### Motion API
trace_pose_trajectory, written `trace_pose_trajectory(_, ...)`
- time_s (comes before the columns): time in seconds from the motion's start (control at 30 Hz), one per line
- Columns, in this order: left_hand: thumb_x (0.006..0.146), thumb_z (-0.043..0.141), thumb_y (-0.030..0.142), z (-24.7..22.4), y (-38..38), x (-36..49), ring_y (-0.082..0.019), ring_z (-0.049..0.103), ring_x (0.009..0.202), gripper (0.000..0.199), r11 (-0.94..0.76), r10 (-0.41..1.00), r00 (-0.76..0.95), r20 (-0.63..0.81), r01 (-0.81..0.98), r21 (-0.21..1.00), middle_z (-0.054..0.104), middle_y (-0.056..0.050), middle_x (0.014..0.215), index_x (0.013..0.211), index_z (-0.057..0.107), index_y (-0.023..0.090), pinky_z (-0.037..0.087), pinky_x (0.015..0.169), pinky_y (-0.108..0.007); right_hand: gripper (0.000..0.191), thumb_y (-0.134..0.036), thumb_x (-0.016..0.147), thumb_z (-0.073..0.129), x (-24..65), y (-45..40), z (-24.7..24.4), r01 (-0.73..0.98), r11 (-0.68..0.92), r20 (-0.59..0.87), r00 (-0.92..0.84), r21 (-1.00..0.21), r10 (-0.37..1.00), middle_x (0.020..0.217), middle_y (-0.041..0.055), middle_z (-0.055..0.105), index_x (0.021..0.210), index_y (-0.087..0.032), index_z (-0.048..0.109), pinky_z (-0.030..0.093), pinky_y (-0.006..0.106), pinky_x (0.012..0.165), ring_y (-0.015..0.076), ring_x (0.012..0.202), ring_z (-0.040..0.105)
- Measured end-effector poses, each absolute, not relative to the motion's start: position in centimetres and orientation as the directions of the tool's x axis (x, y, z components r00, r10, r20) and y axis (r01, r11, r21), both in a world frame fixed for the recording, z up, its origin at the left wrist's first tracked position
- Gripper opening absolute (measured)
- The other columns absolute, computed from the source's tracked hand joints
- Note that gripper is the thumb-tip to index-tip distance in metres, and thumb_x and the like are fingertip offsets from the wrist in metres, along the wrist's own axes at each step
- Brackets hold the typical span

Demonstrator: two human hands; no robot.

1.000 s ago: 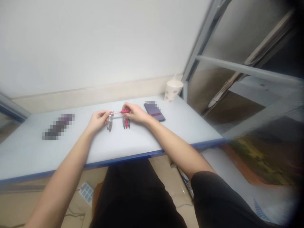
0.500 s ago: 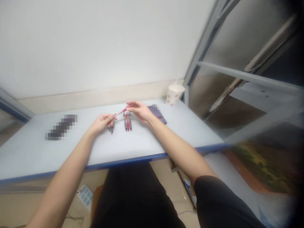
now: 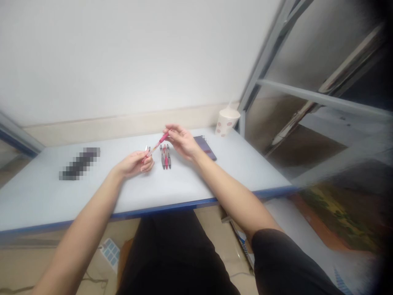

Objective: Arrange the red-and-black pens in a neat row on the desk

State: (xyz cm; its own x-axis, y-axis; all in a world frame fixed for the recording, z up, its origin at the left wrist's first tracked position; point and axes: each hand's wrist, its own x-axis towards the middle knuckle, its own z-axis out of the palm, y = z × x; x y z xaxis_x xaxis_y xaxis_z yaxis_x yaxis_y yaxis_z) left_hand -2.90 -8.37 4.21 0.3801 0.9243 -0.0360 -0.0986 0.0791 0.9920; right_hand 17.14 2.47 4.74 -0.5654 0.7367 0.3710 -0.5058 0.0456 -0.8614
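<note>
A pink pen (image 3: 157, 145) with a clear barrel slants up to the right between my two hands, above the table. My left hand (image 3: 135, 162) is closed round its lower end. The fingers of my right hand (image 3: 181, 142) pinch its upper pink end. Just below and between the hands, a row of pens lies on the table: a grey pen (image 3: 162, 157), a pink pen (image 3: 166, 159) and another grey pen (image 3: 169, 159), side by side. Behind my left fingers, part of a further dark pen (image 3: 149, 148) shows; most of it is hidden.
A dark notebook (image 3: 207, 148) lies right of my right hand. The patterned paper cup (image 3: 226, 123) stands at the back right of the white table (image 3: 184, 184). At the left is a blurred-out dark object (image 3: 80, 164). A metal frame (image 3: 258, 69) rises on the right.
The pink pen has tilted more steeply, its right end higher. My right hand has risen slightly, and my left hand has moved a little lower and to the right.
</note>
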Motion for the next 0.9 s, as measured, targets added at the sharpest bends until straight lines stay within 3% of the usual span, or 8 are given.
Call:
trace_pose_trajectory(0.13, 0.084, 0.069, 0.067, 4.7, -8.9, -2.2, -0.013, 0.03, 0.042, 0.062, 0.111, 0.89, 0.455, -0.036, -0.139, 0.984, 0.026, 0.003, 0.04, 0.054, 0.036, 0.024, 0.026, 0.044, -0.031, 0.036, -0.043, 0.084, 0.079, 17.3, 1.6, 6.1, -0.522, 0.163, 0.472, -0.538, -0.837, 0.699, 0.111, 0.0041, 0.072, 0.113, -0.025, 0.065, 0.054, 0.037, 0.102, 0.0199, 0.113, 0.066)
trace_pose_trajectory(0.3, 0.091, 0.057, 0.067, 4.8, -8.8, -1.1, -0.013, 0.021, 0.04, 0.066, 0.044, 0.939, 0.344, -0.002, -0.115, 0.992, 0.01, 0.005, 0.039, 0.055, 0.021, 0.026, 0.023, 0.043, -0.031, 0.043, -0.045, 0.091, 0.071, 17.4, 0.7, 7.2, -0.482, 0.247, 0.493, -0.494, -0.841, 0.716, 0.121, 0.0043, 0.069, 0.129, -0.029, 0.058, 0.055, 0.035, 0.096, 0.02, 0.116, 0.064)
trace_pose_trajectory(0.4, 0.09, 0.058, 0.071, 4.7, -8.4, -0.3, -0.012, 0.026, 0.042, 0.064, -0.077, 0.967, 0.236, 0.097, -0.095, 0.993, 0.02, 0.005, 0.041, 0.056, 0.03, 0.025, 0.026, 0.046, -0.03, 0.047, -0.048, 0.09, 0.072, 17.4, 0.8, 7.0, -0.428, 0.302, 0.497, -0.48, -0.852, 0.722, 0.117, 0.0044, 0.069, 0.13, -0.028, 0.058, 0.055, 0.032, 0.088, 0.0185, 0.107, 0.065)
trace_pose_trajectory(0.5, 0.089, 0.058, 0.075, 4.2, -8.2, 0.1, -0.012, 0.035, 0.046, 0.062, -0.184, 0.978, 0.11, 0.175, 0.082, 0.979, 0.038, 0.003, 0.046, 0.059, 0.044, 0.023, 0.03, 0.049, -0.03, 0.037, -0.05, 0.084, 0.077, 17.2, 1.2, 6.3, -0.34, 0.355, 0.481, -0.439, -0.871, 0.759, 0.095, 0.0035, 0.068, 0.103, -0.021, 0.064, 0.052, 0.027, 0.078, 0.0155, 0.089, 0.063)
trace_pose_trajectory(0.6, 0.092, 0.053, 0.076, 3.8, -8.1, -0.4, -0.013, 0.039, 0.049, 0.062, -0.252, 0.965, 0.004, 0.264, 0.315, 0.915, 0.047, 0.0, 0.054, 0.065, 0.053, 0.02, 0.033, 0.051, -0.029, 0.037, -0.048, 0.077, 0.081, 16.9, 1.8, 5.4, -0.311, 0.292, 0.406, -0.422, -0.905, 0.81, 0.085, 0.002, 0.065, 0.085, -0.019, 0.06, 0.047, 0.025, 0.07, 0.0136, 0.081, 0.059)
trace_pose_trajectory(0.73, 0.092, 0.052, 0.077, 3.8, -7.7, -1.9, -0.014, 0.042, 0.05, 0.063, -0.237, 0.969, 0.009, 0.248, 0.331, 0.913, 0.048, -0.001, 0.054, 0.063, 0.052, 0.021, 0.035, 0.051, -0.029, 0.043, -0.044, 0.07, 0.085, 16.9, 2.8, 4.8, -0.371, 0.125, 0.302, -0.47, -0.92, 0.83, 0.104, 0.0052, 0.072, 0.1, -0.02, 0.066, 0.047, 0.025, 0.073, 0.0173, 0.098, 0.066)
trace_pose_trajectory(0.83, 0.091, 0.054, 0.077, 3.8, -7.4, -3.0, -0.014, 0.045, 0.051, 0.063, -0.206, 0.978, 0.064, 0.197, 0.269, 0.941, 0.049, -0.001, 0.053, 0.064, 0.054, 0.02, 0.04, 0.055, -0.029, 0.049, -0.041, 0.071, 0.085, 17.3, 3.2, 4.7, -0.383, 0.137, 0.323, -0.479, -0.913, 0.816, 0.117, 0.0071, 0.074, 0.113, -0.023, 0.067, 0.049, 0.028, 0.081, 0.0204, 0.112, 0.067)
trace_pose_trajectory(0.9, 0.092, 0.055, 0.074, 3.6, -7.3, -3.4, -0.015, 0.046, 0.052, 0.059, -0.226, 0.974, 0.043, 0.224, 0.312, 0.923, 0.051, 0.0, 0.055, 0.071, 0.062, 0.019, 0.041, 0.056, -0.029, 0.046, -0.043, 0.075, 0.083, 17.5, 3.3, 4.8, -0.376, 0.187, 0.358, -0.457, -0.907, 0.814, 0.116, 0.0074, 0.075, 0.113, -0.023, 0.066, 0.05, 0.029, 0.082, 0.0207, 0.111, 0.068)
